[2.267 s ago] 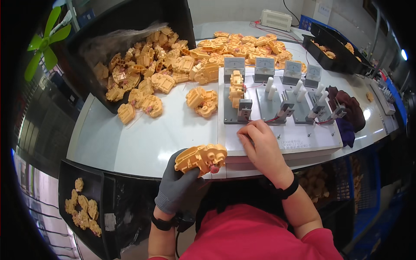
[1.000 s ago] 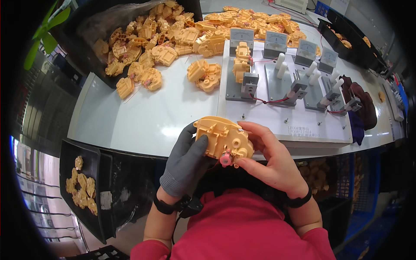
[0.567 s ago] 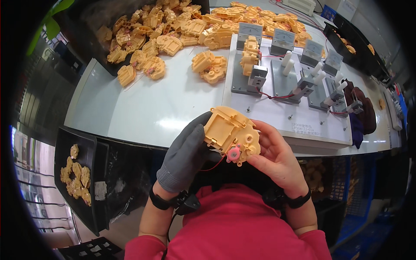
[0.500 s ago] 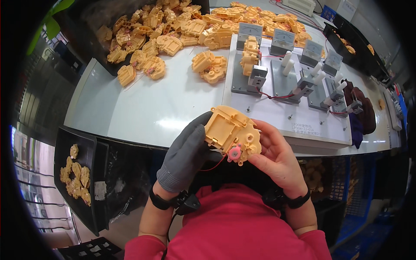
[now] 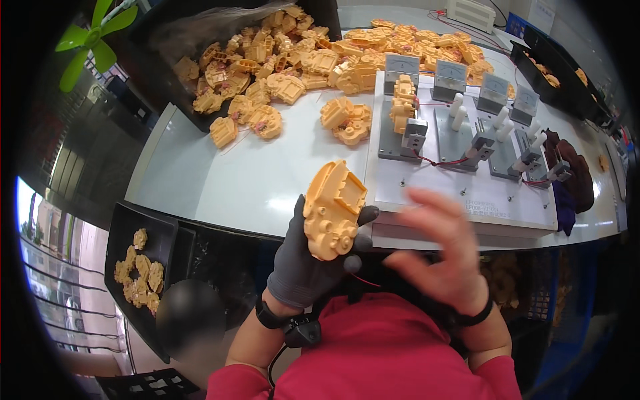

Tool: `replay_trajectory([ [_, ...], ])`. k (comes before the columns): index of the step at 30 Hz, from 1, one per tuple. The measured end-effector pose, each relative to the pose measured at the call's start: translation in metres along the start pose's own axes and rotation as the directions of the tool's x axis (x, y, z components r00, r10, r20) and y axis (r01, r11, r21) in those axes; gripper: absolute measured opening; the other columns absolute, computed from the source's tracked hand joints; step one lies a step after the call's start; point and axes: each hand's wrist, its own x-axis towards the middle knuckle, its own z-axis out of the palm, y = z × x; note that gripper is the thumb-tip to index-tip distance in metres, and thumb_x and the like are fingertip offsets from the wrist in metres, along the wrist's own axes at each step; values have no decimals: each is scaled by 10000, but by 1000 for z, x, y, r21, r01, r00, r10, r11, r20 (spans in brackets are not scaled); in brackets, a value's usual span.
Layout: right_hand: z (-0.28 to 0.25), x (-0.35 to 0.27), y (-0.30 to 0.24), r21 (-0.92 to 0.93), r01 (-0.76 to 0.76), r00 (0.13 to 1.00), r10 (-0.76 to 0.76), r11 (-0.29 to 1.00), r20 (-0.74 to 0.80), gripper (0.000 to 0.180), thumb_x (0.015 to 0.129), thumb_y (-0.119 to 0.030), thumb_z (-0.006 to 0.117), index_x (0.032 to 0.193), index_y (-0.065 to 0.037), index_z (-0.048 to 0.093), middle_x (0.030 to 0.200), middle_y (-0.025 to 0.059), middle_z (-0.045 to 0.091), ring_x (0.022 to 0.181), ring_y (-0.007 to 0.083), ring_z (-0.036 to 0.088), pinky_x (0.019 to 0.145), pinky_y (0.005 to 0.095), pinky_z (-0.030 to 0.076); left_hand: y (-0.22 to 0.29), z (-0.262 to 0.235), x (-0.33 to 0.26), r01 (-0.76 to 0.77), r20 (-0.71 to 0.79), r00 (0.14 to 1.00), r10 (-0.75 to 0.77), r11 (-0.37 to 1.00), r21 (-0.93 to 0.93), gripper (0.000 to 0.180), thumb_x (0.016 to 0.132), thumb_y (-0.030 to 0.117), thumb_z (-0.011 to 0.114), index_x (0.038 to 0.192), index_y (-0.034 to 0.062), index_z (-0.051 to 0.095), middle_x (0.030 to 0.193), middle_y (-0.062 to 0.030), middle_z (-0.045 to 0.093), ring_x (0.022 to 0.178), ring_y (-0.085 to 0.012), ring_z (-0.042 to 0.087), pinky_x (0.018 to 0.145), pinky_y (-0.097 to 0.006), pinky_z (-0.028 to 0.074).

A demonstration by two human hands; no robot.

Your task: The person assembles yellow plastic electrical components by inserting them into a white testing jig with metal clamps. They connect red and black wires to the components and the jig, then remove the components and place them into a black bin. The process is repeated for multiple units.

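My left hand (image 5: pixel 308 267), in a grey glove, holds a yellow plastic toy housing (image 5: pixel 332 209) upright just in front of the table's near edge. A thin red wire hangs from under it. My bare right hand (image 5: pixel 443 250) is to the right of the housing, blurred, fingers spread and holding nothing. Just beyond the hands lies a white test board (image 5: pixel 467 190) with several grey clamp fixtures and small meters; one yellow housing (image 5: pixel 403 105) stands in its leftmost fixture.
A large heap of yellow housings (image 5: pixel 280 60) spills from a black bin across the far table. Two more lie loose (image 5: pixel 347 120) mid-table. A black tray (image 5: pixel 137 267) with housings sits low at the left. Dark cloth (image 5: pixel 573 170) lies at the right.
My right hand has let go of the housing and pulled away to the right. My left hand has turned the housing, so the pink gear no longer shows.
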Motion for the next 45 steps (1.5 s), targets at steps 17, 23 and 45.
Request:
replay_trajectory([
  [17,-55,-20,80,141,-544,791,561,827,-244,360,964,-145,659,1265,-10,513,1100,83,631,961,133,608,842,275,494,-3,-25,9,67,202,979,-8,956,-287,786,995,684,247,1498,89,347,1342,-299,518,899,-271,638,659,-358,519],
  [23,-51,-19,89,327,-468,781,557,821,-283,322,990,-96,615,1278,-26,490,1116,80,629,1001,131,601,897,263,466,2,-14,11,152,213,975,-69,903,-401,843,980,706,255,1521,62,307,1426,-320,446,1166,-435,595,830,-518,568],
  [45,-55,-23,85,286,-431,826,501,856,-256,463,951,-100,653,1392,-96,514,1140,56,610,1027,135,599,907,300,465,6,2,20,208,157,973,-170,940,-269,834,967,716,219,1466,74,405,1374,-276,537,1165,-423,613,721,-500,563],
])
